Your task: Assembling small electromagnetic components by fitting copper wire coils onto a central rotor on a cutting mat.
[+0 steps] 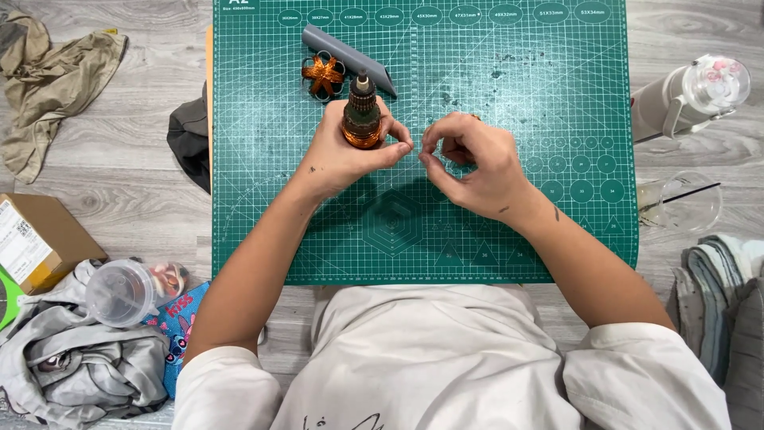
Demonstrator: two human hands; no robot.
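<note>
Green cutting mat [509, 231] on grey wood floor. Motor armature [362, 119], copper-wound: upright in left hand [342, 155], grip closed round its lower half. Likely dense, rigid; windings fragile, so best held by the core. Right hand [473, 163] pinched near it, contents indiscernible. Adjacent: copper coil [322, 74], grey tube [348, 57].

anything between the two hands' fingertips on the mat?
Head view: only bare green cutting mat shows between left hand and right hand; any wire is too thin to see.

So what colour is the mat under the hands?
The cutting mat is dark green with pale grid lines, seen in the head view.
</note>
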